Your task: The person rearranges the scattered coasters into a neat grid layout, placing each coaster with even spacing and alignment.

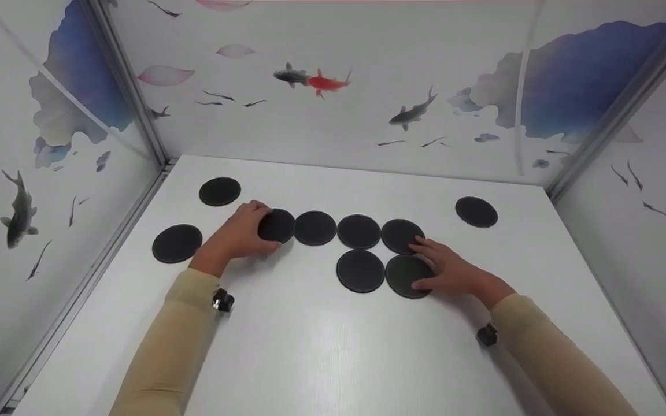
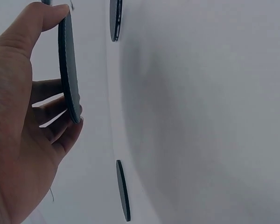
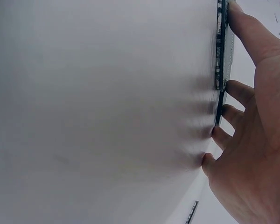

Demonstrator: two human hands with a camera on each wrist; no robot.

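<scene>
My left hand grips a black round coaster by its edge, thumb on the near side and fingers on the far side. In the left wrist view this coaster stands off from the white table surface. It sits at the left end of a row with several like coasters. My right hand spans the lower right coaster, thumb at its near right part. Its other fingertips reach the upper right coaster. The right wrist view shows the thumb and index finger at opposite ends of the lower coaster.
Beside the spanned coaster lies another coaster, below the row's coaster. Two loose coasters lie at the left, one farther back and one nearer. Another coaster lies back right. Fish-patterned walls enclose the white table.
</scene>
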